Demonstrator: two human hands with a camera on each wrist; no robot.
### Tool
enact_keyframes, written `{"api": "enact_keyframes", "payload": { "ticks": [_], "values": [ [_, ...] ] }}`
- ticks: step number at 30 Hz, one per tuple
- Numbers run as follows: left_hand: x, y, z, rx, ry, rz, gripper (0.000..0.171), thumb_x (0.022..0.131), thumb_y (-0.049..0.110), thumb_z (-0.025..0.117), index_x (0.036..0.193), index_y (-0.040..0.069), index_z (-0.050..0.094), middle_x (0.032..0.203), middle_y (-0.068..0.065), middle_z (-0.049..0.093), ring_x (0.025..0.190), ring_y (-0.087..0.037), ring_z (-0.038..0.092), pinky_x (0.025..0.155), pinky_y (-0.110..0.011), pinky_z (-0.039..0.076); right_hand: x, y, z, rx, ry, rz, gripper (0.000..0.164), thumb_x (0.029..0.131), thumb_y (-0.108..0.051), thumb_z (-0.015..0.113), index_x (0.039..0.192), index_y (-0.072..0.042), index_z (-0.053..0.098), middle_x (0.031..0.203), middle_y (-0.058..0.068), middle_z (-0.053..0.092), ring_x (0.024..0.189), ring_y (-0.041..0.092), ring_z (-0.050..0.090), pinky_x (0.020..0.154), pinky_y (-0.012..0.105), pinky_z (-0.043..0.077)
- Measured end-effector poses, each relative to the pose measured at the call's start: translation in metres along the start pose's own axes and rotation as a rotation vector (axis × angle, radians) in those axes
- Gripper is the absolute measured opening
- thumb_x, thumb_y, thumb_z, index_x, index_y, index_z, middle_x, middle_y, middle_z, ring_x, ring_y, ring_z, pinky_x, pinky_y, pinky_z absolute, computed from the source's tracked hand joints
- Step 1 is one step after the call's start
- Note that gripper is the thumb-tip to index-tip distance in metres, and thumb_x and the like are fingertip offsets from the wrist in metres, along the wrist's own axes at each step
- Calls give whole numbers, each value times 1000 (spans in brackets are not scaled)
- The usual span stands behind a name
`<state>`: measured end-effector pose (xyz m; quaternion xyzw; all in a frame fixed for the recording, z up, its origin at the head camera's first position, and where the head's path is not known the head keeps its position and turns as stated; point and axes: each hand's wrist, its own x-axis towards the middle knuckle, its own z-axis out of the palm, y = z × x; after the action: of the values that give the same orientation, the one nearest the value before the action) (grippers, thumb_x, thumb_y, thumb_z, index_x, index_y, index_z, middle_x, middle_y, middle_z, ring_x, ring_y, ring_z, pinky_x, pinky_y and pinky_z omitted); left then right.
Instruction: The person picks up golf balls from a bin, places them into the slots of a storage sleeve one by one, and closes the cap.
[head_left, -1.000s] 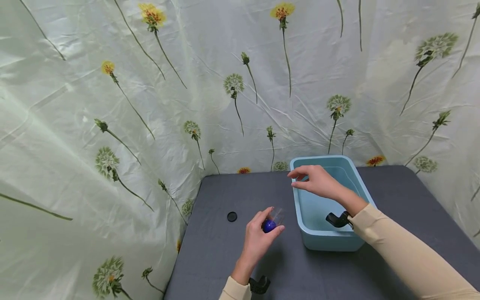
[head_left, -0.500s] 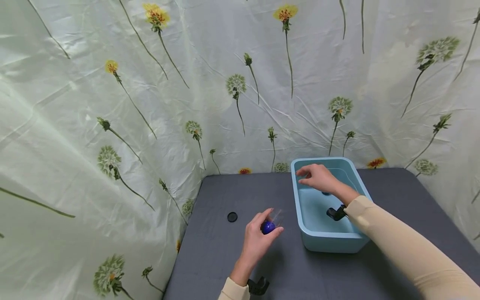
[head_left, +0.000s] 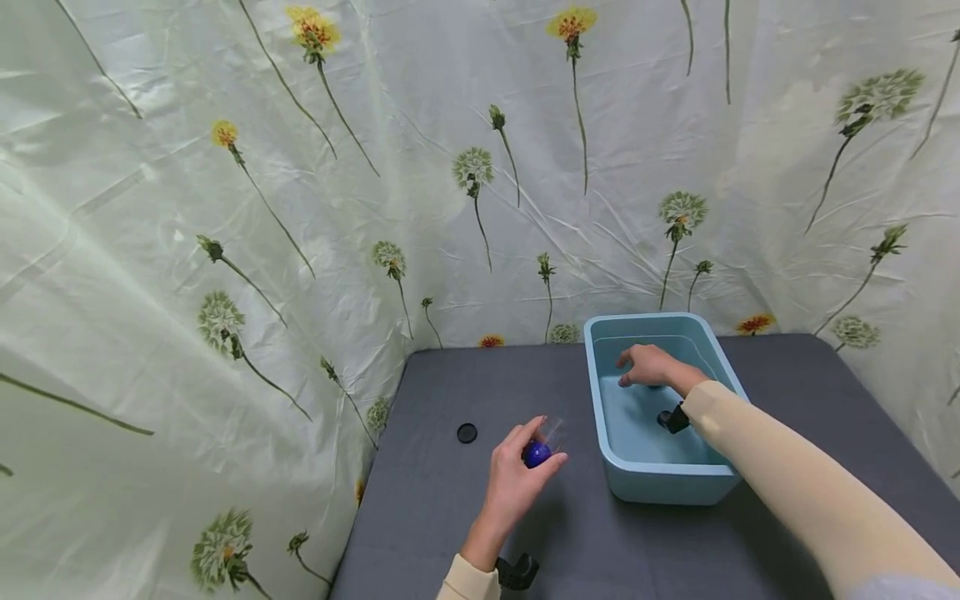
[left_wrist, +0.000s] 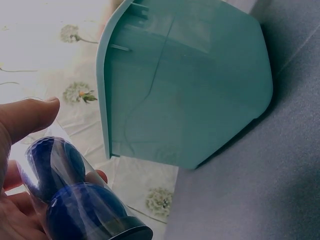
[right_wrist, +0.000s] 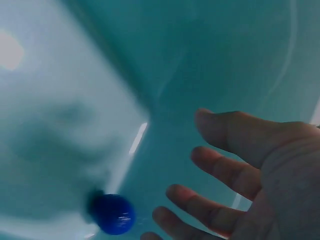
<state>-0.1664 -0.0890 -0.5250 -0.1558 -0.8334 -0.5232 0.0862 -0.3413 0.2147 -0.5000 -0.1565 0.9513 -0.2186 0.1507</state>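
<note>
My left hand point(head_left: 513, 475) grips a clear plastic tube point(left_wrist: 87, 175) above the dark table. Inside the tube, the left wrist view shows two blue balls point(left_wrist: 82, 210) and a dark cap at its lower end. My right hand point(head_left: 651, 365) reaches down into the light blue bin point(head_left: 667, 470), its fingers spread and loosely bent, holding nothing. On the bin's floor, near a corner, lies a blue ball point(right_wrist: 116, 214), apart from the fingertips in the right wrist view. In the head view, the right hand mostly covers that ball.
A round black lid point(head_left: 467, 432) lies on the dark grey table point(head_left: 435, 517), left of the left hand. The bin stands on the table's right half. Behind and to the left hangs a pale curtain point(head_left: 337, 208) with a dandelion print.
The right hand has moved from over the bin's left rim rightward and down into the bin. My left hand keeps its grip on the tube, almost still.
</note>
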Motion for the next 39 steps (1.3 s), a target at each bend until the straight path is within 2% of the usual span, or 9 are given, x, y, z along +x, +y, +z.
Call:
{"api": "enact_keyframes", "payload": {
  "ticks": [6, 11, 15, 20, 25, 30, 35, 39],
  "values": [
    [0, -1, -1, -5, 1, 13, 58, 87, 33, 81, 139, 15, 60, 103, 6, 61, 92, -14, 60, 76, -24, 55, 8, 21, 8, 8, -56, 101, 50, 91, -16, 73, 130, 11, 59, 132, 34, 54, 120, 48, 54, 93, 52, 49],
    [-1, -2, -1, 11, 9, -3, 56, 86, 33, 82, 137, 21, 61, 103, 6, 61, 93, -14, 61, 77, -27, 56, 10, 33, 11, 29, -52, 139, 48, 90, -14, 73, 129, 11, 60, 129, 35, 56, 118, 48, 55, 93, 52, 49],
    [-1, -3, 0, 8, -1, -25, 56, 86, 35, 81, 137, 27, 60, 104, 6, 61, 95, -13, 61, 79, -27, 56, 10, 39, 10, 44, -40, 188, 46, 88, -11, 73, 126, 11, 61, 124, 33, 58, 107, 41, 60, 83, 47, 53],
    [0, -5, 0, 0, -9, -21, 55, 87, 35, 81, 138, 26, 60, 106, 1, 63, 97, -14, 61, 81, -26, 55, 11, 46, 11, 62, -36, 241, 45, 87, -6, 73, 126, 12, 59, 118, 31, 59, 86, 29, 63, 68, 38, 54],
    [1, -7, 1, -4, -7, -19, 55, 87, 35, 81, 137, 26, 60, 105, 1, 63, 95, -14, 61, 79, -26, 55, 9, 47, 13, 146, -69, 266, 36, 84, 4, 72, 118, 12, 61, 105, 26, 61, 77, 26, 66, 66, 37, 57],
    [2, -6, 2, 0, -7, -6, 55, 87, 36, 81, 137, 27, 60, 104, 6, 61, 95, -13, 61, 78, -25, 55, 6, 49, 18, 220, -169, 332, 25, 82, 10, 71, 106, 6, 64, 95, 18, 61, 77, 27, 66, 66, 37, 58],
    [1, -5, 1, 12, -5, 34, 54, 87, 33, 81, 136, 23, 61, 103, 3, 63, 92, -12, 61, 76, -25, 55, 5, 48, 22, 245, -248, 324, 23, 83, 7, 74, 104, 2, 66, 96, 16, 63, 82, 26, 67, 73, 38, 58],
    [1, -5, 2, 12, -8, 40, 54, 87, 32, 81, 136, 22, 61, 104, -2, 64, 92, -12, 61, 75, -24, 54, 6, 44, 20, 231, -288, 248, 27, 82, 5, 76, 108, 0, 67, 98, 13, 63, 84, 24, 66, 76, 38, 58]
  ]
}}
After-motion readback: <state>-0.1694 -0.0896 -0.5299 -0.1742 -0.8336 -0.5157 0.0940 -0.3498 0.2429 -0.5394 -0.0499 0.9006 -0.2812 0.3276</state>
